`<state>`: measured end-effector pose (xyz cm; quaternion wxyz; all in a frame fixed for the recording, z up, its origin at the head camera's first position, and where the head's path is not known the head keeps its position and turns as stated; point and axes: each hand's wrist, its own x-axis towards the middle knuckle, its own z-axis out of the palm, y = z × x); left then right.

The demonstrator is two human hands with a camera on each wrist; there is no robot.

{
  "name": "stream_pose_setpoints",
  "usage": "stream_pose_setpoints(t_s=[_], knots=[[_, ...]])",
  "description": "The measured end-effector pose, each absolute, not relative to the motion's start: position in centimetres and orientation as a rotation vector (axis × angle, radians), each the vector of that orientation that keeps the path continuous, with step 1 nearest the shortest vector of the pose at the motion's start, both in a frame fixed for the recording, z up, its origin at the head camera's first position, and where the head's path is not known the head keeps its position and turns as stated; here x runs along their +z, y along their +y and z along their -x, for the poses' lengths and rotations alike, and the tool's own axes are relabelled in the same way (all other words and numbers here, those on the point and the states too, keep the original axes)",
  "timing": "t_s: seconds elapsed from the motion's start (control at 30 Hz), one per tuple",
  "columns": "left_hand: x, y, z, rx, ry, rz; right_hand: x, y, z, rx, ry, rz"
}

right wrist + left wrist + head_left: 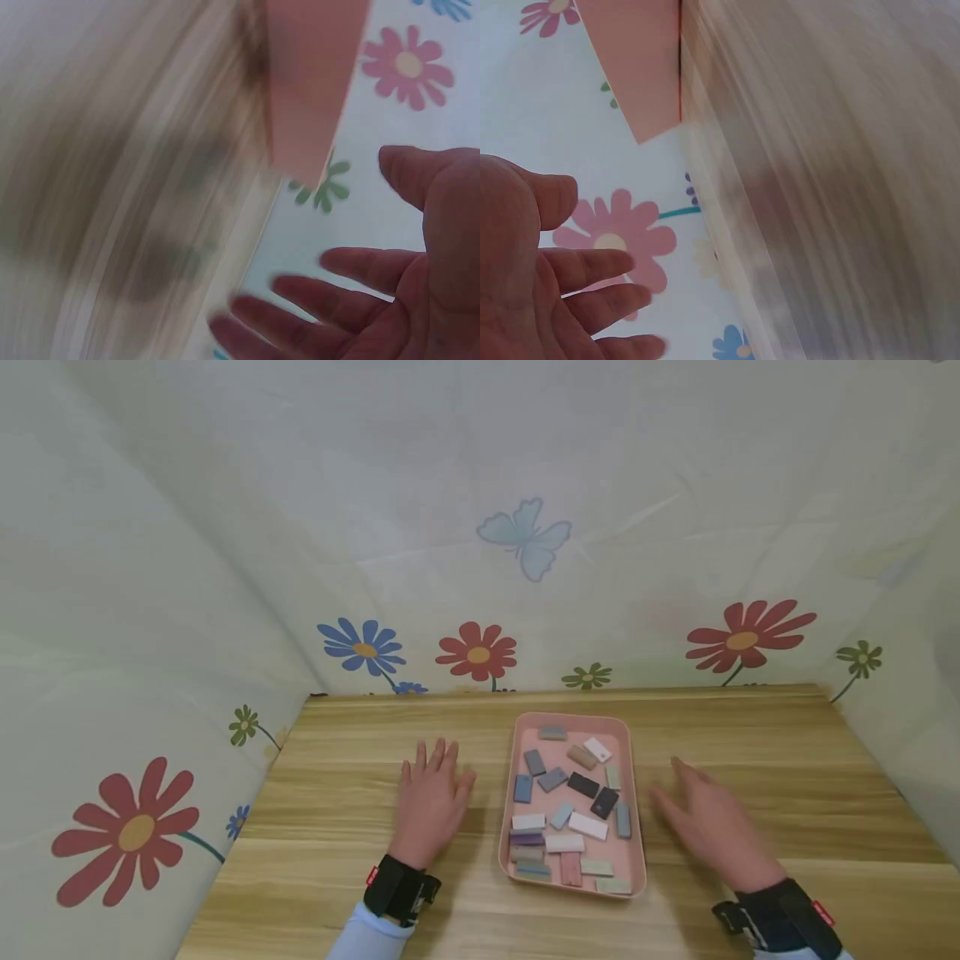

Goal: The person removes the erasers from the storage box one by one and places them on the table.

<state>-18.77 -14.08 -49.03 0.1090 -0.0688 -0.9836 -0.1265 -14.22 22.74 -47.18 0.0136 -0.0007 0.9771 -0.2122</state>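
A shallow pink tray [570, 722] with rounded corners lies on the table between my hands. Many small erasers or blocks are scattered inside it: a black block [582, 785], a blue block [522, 788], a white block [588, 826] and a pink block [571, 868] among them. Left of the tray is my left hand [431, 810], its fingers spread and holding nothing. On the other side my right hand [716, 827] reaches toward the tray with extended fingers, apart from it. Both wrist views show the tray's outer wall [641, 67] and bare palms.
The wooden table [337, 777] extends on both sides of the tray. Behind and to the left hangs a pale cloth [375, 527] printed with flowers and a butterfly. A black strap [401, 889] circles my left wrist, another strap [787, 918] my right.
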Motion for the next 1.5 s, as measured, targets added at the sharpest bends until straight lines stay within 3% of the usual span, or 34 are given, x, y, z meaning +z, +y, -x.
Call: stream_pose_setpoints(t_s=[0.5,1.5], knots=[[-48.2,-9.1,19.1,-1.445,-2.976,0.085,-46.8,17.9,15.8,-0.960,2.747,-0.203],[-49.3,-8.7,21.5,-1.312,-2.934,0.052,-47.0,16.1,20.4,-0.913,2.812,-0.174]])
